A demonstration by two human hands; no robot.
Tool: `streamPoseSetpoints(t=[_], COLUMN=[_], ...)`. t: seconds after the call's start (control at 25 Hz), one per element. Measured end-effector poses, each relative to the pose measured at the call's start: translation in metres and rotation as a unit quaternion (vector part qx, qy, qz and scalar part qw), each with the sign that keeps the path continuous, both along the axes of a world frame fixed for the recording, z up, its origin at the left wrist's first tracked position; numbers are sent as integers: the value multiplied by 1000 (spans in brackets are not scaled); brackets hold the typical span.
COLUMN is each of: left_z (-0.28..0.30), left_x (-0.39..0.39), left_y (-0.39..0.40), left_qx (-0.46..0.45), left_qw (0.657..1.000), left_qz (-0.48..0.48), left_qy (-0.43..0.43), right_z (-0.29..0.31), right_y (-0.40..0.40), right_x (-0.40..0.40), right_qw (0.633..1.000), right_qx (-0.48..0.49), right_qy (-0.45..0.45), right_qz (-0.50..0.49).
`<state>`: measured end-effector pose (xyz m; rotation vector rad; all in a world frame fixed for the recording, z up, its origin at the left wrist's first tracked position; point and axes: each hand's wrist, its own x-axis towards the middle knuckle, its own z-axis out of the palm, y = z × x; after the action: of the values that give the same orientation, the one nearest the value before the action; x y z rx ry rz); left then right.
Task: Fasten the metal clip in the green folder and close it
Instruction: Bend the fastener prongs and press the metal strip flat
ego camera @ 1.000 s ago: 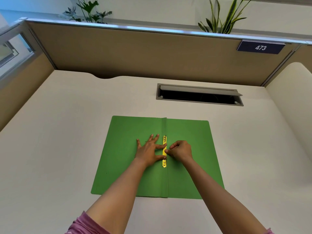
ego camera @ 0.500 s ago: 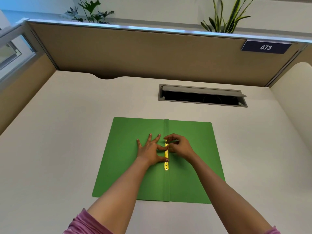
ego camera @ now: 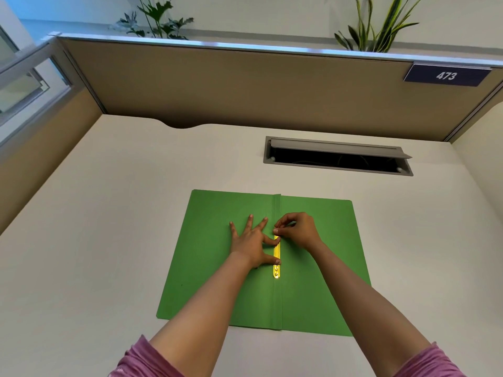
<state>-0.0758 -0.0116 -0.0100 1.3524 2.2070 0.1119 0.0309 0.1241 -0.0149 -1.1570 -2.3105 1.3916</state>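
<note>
Lying open, green folder [ego camera: 223, 273] holding metal clip [ego camera: 276, 263]

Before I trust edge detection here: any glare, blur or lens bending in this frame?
Head view: the metal clip glares bright yellow, hiding its detail; partition rail and desk edges splay from wide-angle distortion; lighting is soft, with faint shadows under the left hand and right hand; the green folder looks sharp.

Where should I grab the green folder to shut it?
Probably the left cover's outer edge. The green folder lies open and flat on the desk, and that long edge is bare, so slide fingers under it from the left and swing it over the middle fold. Wait, though: the left hand presses that cover, and the right hand is pinching at the metal clip.
</note>
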Motion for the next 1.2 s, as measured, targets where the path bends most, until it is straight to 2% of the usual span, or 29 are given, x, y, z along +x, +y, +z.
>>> streamPoseSetpoints(t=[0.16, 0.36, 0.64, 0.8, 1.04, 1.2], left_z=[1, 2, 2, 1, -2, -2], left_x=[0, 1, 2, 2, -1, -1], left_y=[3, 2, 2, 2, 1, 2], left_qx=[-6, -11, -10, -9, 1, -3], left_qw=[1000, 1000, 1000, 1000, 1000, 1000], left_qz=[-7, -8, -1, 0, 7, 8], left_qy=[11, 22, 16, 11, -5, -12], right_z=[0, -2, -5, -6, -4, 1], right_y=[3, 1, 2, 1, -2, -1], right_x=[-5, -9, -6, -7, -14, -21], right_qw=[999, 998, 990, 986, 985, 989], right_qx=[15, -4, -84, -89, -66, -63], right_qy=[-24, -36, 17, 32, -27, -47], right_qz=[16, -57, -112, -137, -155, -122])
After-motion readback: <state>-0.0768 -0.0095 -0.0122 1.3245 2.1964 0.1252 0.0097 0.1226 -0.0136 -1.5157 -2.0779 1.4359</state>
